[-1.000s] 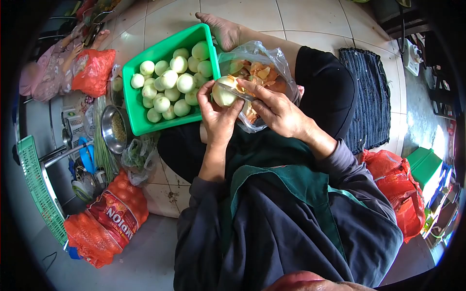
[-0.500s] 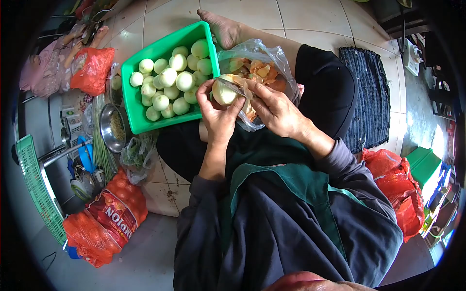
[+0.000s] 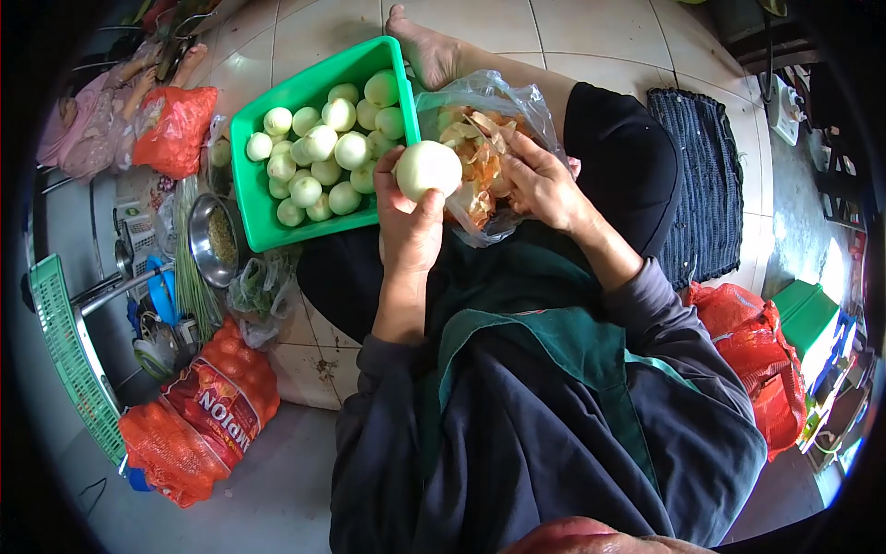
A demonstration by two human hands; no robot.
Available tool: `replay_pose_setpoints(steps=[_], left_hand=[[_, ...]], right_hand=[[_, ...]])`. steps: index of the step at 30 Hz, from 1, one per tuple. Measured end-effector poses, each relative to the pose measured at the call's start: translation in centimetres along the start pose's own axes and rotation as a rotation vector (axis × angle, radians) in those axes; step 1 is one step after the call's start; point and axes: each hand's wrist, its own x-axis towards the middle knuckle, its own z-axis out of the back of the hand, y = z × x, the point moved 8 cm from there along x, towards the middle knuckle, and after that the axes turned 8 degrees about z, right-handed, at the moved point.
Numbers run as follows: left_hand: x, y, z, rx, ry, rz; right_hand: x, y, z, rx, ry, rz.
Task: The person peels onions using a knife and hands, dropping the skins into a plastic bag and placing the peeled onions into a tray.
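Note:
A peeled pale onion [image 3: 429, 170] is gripped in my left hand [image 3: 409, 222], beside the right edge of a green tub [image 3: 305, 233]. Several peeled onions [image 3: 320, 144] lie inside that tub. My right hand [image 3: 544, 188] is closed around a knife [image 3: 486, 124], its blade pointing up and left over a clear plastic bag [image 3: 503, 92]. Brown and orange onion skins [image 3: 480, 175] fill the bag. Whether my right fingers also pinch a piece of skin is hard to tell.
A red mesh sack [image 3: 217, 411] lies lower left, near a metal bowl [image 3: 214, 242] and green rack [image 3: 69, 360]. Another person [image 3: 101, 129] sits upper left by a red bag [image 3: 175, 131]. At right are a dark woven mat [image 3: 697, 185] and a red sack [image 3: 752, 360].
The loose skin has come off the onion in my left hand, which now shows a smooth pale surface. My right hand has moved away from it, up and right over the bag.

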Motion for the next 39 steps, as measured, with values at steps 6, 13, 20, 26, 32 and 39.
replay_pose_setpoints(steps=[6,13,20,26,32,39], left_hand=[[0.4,0.3,0.2,0.030,-0.088,0.002],[0.2,0.6,0.2,0.133,-0.109,-0.022],[0.0,0.5,0.1,0.175,-0.136,-0.040],[0.1,-0.2,-0.5,0.216,-0.137,-0.099],[-0.1,-0.4,-0.6,0.292,-0.175,-0.122],[0.1,0.2,-0.2,0.214,-0.143,-0.073]], right_hand=[[-1.1,4.4,-1.6,-0.186,0.197,0.247],[-1.5,4.9,-2.8,-0.301,0.166,0.406],[-1.1,4.2,-2.1,-0.243,0.130,0.357],[-1.4,4.4,-2.3,-0.210,0.224,0.226],[-1.6,5.0,-2.8,-0.440,0.107,0.484],[-1.2,3.9,-2.0,-0.111,0.111,0.227]])
